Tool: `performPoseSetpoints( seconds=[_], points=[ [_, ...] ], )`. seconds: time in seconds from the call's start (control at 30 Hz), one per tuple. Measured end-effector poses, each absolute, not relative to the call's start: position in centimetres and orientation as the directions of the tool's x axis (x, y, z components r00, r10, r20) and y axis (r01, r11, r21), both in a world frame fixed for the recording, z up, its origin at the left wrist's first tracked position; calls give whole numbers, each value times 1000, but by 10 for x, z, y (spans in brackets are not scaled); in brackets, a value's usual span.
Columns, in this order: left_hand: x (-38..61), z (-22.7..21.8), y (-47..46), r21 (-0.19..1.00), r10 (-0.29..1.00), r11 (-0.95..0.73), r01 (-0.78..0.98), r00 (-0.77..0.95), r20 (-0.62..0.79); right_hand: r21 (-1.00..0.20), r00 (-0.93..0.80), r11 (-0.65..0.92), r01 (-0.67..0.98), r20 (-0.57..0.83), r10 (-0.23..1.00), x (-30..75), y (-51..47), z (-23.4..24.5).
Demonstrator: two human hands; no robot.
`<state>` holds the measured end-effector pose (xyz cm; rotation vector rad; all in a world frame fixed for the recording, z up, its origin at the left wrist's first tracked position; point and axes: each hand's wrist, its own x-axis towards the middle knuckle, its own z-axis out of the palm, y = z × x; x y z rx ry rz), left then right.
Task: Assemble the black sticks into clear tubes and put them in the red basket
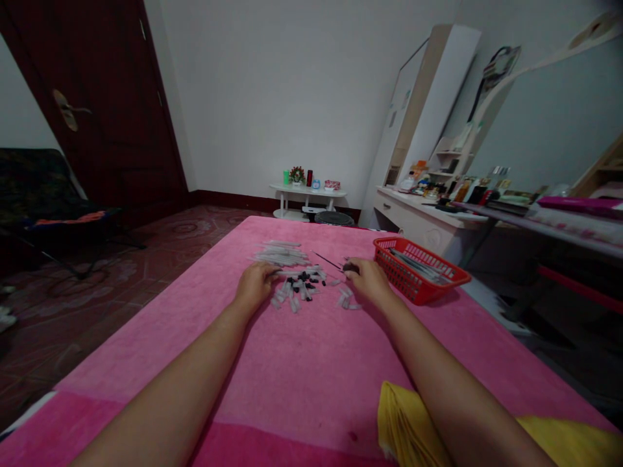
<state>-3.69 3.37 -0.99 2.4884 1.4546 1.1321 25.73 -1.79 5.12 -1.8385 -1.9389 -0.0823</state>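
Both my arms reach out over a pink-covered surface [302, 363]. My left hand [256, 282] is closed at the left edge of a heap of small clear and black pen parts [304, 288], pinching a thin clear tube. My right hand [366, 275] is closed on a thin dark rod [327, 260] that points away to the left. A pile of clear pen barrels [280, 254] lies just beyond the heap. A few loose clear pieces [346, 299] lie by my right wrist.
A red plastic basket [419, 271] with pens in it stands right of my right hand. A dressing table [438, 211] with bottles lies to the right, a small white table [307, 191] at the far wall, a dark chair [43, 207] and door [107, 104] at left. Yellow cloth [413, 428] lies under my right forearm.
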Motion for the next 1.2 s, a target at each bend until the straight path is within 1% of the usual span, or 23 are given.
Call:
performPoseSetpoints(
  seconds=[0.07,0.17,0.27,0.4,0.63,0.73,0.83,1.0,1.1,1.2],
  points=[
    [-35,-9,33,358,770,-572,738,332,545,-281,-38,144,949,349,936,252,-19,52],
    [-34,-7,31,328,761,-569,754,332,557,-304,-76,174,937,309,948,248,-20,52],
    [-33,-4,29,307,758,-552,776,313,573,-320,-87,193,928,317,944,250,-20,52],
    [-33,-1,27,294,770,-534,792,313,556,-334,-101,217,917,333,938,254,-18,52],
    [-33,-2,27,281,763,-545,790,328,557,-290,-93,192,938,325,941,252,-21,56],
    [-32,-1,25,274,736,-591,759,368,568,-252,-91,183,950,338,937,249,-24,60],
    [-28,1,22,283,702,-645,710,406,585,-241,-92,179,954,335,938,245,-26,65],
    [-15,9,10,295,656,-715,634,462,597,-260,-170,273,926,360,917,231,-31,71],
    [-7,13,2,274,653,-719,639,487,580,-272,-230,351,896,393,890,219,-34,73],
    [-6,13,0,289,684,-685,669,454,571,-346,-228,424,837,484,845,209,-35,71]
  ],
)
